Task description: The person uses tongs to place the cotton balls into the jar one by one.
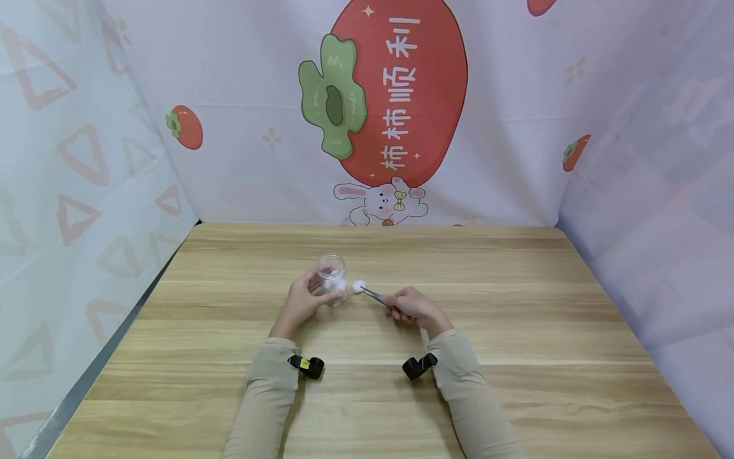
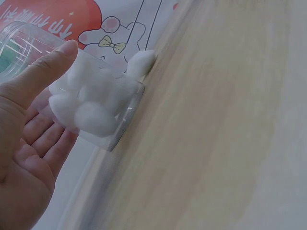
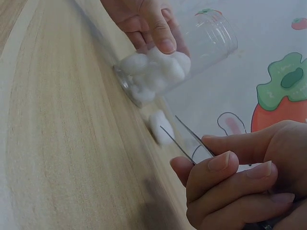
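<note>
My left hand (image 1: 301, 302) grips a clear lidless jar (image 1: 331, 266) around its side, thumb on the near face. Several white cotton balls (image 2: 96, 103) fill the lower part of the jar, seen best in the left wrist view. Just right of the jar, one loose cotton ball (image 1: 359, 287) lies on the table. My right hand (image 1: 414, 306) pinches metal tweezers (image 1: 374, 295) between thumb and fingers. In the right wrist view the tweezer arms stand apart, their tips close to the loose cotton ball (image 3: 161, 128); whether they touch it I cannot tell.
Both hands work over a wooden table (image 1: 367, 408). A white cloth (image 1: 241, 166) with persimmon and rabbit prints hangs behind the far edge, and patterned cloths hang at both sides. Each wrist carries a black strapped camera (image 1: 421, 366).
</note>
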The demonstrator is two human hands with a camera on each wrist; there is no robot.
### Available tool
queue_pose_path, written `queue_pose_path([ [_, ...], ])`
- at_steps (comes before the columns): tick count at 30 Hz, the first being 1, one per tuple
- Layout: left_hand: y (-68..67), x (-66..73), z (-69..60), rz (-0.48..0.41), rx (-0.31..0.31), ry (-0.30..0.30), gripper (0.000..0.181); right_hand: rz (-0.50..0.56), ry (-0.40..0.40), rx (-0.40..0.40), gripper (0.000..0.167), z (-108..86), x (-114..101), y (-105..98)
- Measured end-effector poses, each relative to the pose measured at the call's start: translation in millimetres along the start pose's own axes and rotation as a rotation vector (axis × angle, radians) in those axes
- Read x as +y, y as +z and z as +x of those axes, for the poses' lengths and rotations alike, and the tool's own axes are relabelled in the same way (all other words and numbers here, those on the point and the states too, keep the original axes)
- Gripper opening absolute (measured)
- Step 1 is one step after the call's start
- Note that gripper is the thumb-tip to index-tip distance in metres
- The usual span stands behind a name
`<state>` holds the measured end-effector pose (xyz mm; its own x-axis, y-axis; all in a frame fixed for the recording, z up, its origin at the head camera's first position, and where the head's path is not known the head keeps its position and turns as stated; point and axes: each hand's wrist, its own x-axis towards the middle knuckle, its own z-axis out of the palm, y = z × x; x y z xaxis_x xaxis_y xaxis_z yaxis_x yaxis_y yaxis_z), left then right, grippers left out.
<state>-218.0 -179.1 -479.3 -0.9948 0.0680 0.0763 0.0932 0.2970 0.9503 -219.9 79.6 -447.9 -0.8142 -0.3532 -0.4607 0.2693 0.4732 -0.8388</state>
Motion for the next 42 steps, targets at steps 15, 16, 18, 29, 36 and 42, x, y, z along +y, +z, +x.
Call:
queue_pose_path([
  [15,0.3,1.0,-0.3,-0.005,-0.001,0.0,0.069,-0.014,0.045,0.013,0.036,9.1,5,4],
  [16,0.3,1.0,-0.4,-0.005,0.0,0.001,0.069,-0.011,0.046,0.013,0.036,9.4,5,4],
  [18,0.4,1.0,-0.5,-0.006,0.002,0.002,0.069,-0.004,0.05,0.013,0.036,10.1,4,5],
  [29,0.1,3.7,-1.2,-0.004,-0.006,-0.011,0.071,-0.002,0.06,0.024,0.036,16.9,3,6],
  [36,-0.1,4.6,-1.6,-0.005,-0.004,-0.016,0.071,-0.011,0.057,0.042,0.036,19.6,2,6],
  [42,-0.3,3.9,-1.7,-0.004,-0.004,-0.016,0.07,-0.014,0.062,0.051,0.034,20.5,3,8],
])
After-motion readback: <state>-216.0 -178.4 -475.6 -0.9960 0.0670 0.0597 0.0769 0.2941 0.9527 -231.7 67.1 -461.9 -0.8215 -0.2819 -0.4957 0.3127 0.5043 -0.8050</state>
